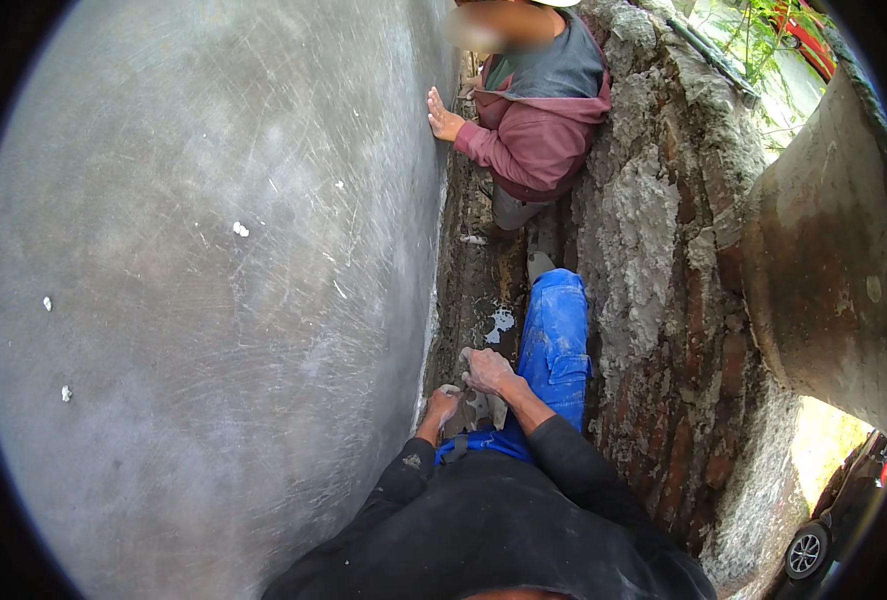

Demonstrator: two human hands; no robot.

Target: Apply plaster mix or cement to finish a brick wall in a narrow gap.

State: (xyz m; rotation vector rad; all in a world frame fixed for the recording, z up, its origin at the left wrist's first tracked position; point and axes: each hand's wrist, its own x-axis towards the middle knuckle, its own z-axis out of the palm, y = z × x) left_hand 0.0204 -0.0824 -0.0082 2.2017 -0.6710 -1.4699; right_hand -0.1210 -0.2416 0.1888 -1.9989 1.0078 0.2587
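My left hand is dusty and curled closed, right beside the foot of a large smooth grey panel-like surface. Just ahead and to the right of it, my right hand is also dusty, with its fingers bent closed. Whatever either one grips, if anything, is too small or hidden to make out. Below both hands runs a narrow strip of dirty ground with a pale splash on it. My leg in blue work trousers stands to the right of my hands.
Farther along the gap, a person in a maroon hooded jacket rests an open hand against the grey surface. A rough brick wall with mortar closes the right side. Beyond it are a curved concrete piece, a car wheel and green plants.
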